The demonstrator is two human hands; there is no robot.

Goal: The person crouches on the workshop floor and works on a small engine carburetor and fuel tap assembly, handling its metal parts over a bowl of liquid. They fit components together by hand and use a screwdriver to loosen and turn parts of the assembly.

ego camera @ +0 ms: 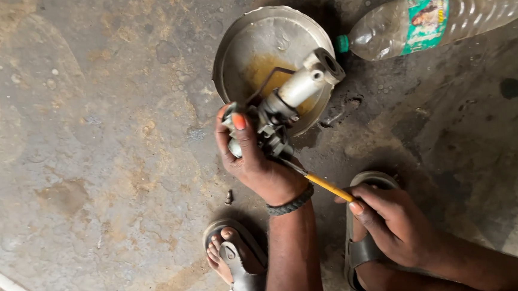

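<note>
Two hands work a metal part over a pan.

Left hand [254,158] grips the part [280,105]; right hand [395,221] pinches a yellow tool [327,186] beside the pan [246,38].

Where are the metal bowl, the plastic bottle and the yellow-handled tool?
bowl [252,41], head view, bare upper inside wall.
bottle [478,9], head view, clear ribbed body.
tool [327,186], head view, yellow handle.
</note>
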